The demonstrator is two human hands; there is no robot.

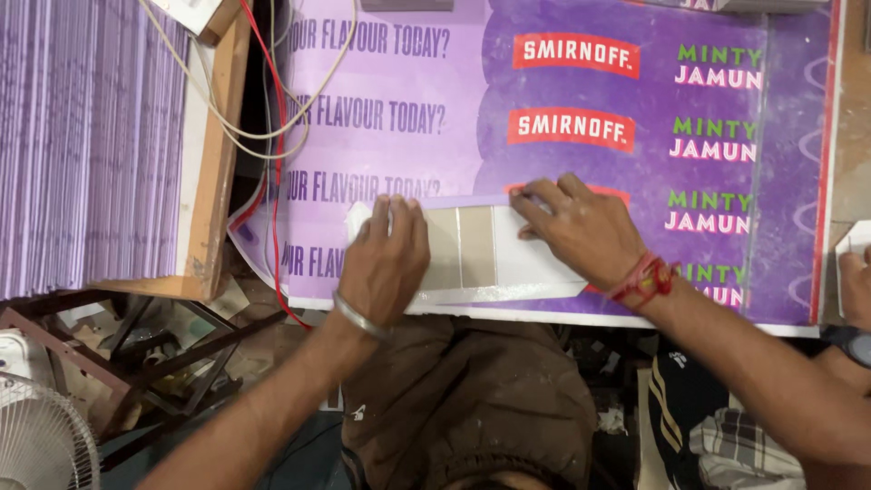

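A flat white card piece (517,263) with two tan panels in its middle lies on a large purple printed sheet (544,136) near the table's front edge. My left hand (386,259) presses flat on the card's left part, fingers together, a metal bangle on the wrist. My right hand (576,227) rests on the card's upper right, fingertips on its folded purple top edge; red threads circle that wrist. Neither hand grips anything.
A tall stack of purple sheets (86,136) sits on a wooden board at left. Red and cream cables (272,118) hang between stack and sheet. A white fan (41,440) stands at lower left. Another person's hand (855,281) holds a white piece at the right edge.
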